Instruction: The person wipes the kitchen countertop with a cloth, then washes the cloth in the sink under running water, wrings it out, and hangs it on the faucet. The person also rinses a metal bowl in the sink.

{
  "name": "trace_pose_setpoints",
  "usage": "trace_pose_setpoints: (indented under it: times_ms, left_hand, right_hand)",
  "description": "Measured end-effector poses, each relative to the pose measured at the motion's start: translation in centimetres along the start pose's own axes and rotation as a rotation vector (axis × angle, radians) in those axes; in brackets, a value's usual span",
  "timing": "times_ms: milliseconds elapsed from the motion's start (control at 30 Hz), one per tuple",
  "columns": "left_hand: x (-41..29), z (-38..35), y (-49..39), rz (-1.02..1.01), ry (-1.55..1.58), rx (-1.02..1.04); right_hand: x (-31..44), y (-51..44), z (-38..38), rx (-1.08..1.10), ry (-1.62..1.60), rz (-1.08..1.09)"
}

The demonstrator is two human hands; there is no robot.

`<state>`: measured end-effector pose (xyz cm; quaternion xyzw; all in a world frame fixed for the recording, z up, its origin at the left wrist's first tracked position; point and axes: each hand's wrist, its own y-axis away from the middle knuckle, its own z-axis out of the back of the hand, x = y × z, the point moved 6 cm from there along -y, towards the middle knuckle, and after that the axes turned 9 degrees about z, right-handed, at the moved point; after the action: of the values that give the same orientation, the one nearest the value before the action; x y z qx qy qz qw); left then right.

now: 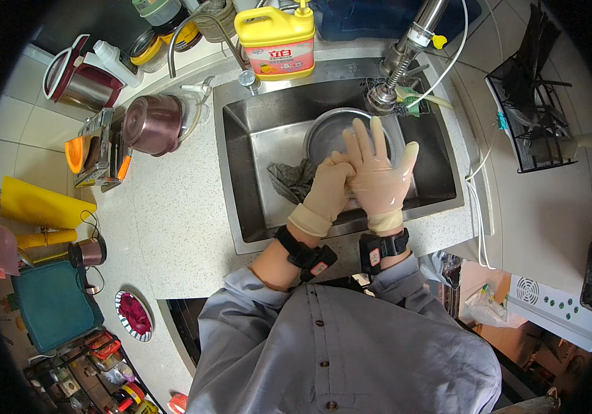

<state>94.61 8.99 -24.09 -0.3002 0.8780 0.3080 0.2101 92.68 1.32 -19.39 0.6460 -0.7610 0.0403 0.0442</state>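
Both my hands wear pale latex gloves above the sink. My left hand [328, 185] is curled closed at the little-finger side of my right hand, gripping the glove there; its fingertips are hidden. My right hand [380, 181] is turned palm up, fingers spread and thumb out to the right, holding nothing. Below them a round metal basin [312, 135] stands in the stainless steel sink [275, 139], partly covered by my hands. A crumpled dark grey cloth [290, 178] lies on the sink floor, left of my left hand.
Over the sink's back right corner hangs a spring-hose faucet [382, 98]. Behind the sink stand a yellow dish soap jug [275, 44] and a thin curved tap [208, 20]. A brown pot [153, 124], a knife rack [102, 150] and a plate [147, 331] of dark red pieces occupy the left counter.
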Motion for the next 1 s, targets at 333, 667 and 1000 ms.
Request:
trace_pose_setpoints:
  times_ms: [333, 667, 1000]
  left_hand:
    - [-1.9, 0.7, 0.8, -0.302, -0.889, -0.491]
    - [-1.0, 2.4, -0.2, -0.074, -0.355, -0.053]
    - [-1.4, 1.6, 0.3, 0.038, -0.095, -0.234]
  right_hand:
    - [-0.7, 0.3, -0.7, -0.001, 0.177, -0.094]
    - [-1.1, 0.2, 0.3, 0.415, 1.728, 0.159]
    - [-3.5, 1.1, 0.4, 0.799, 2.745, 0.409]
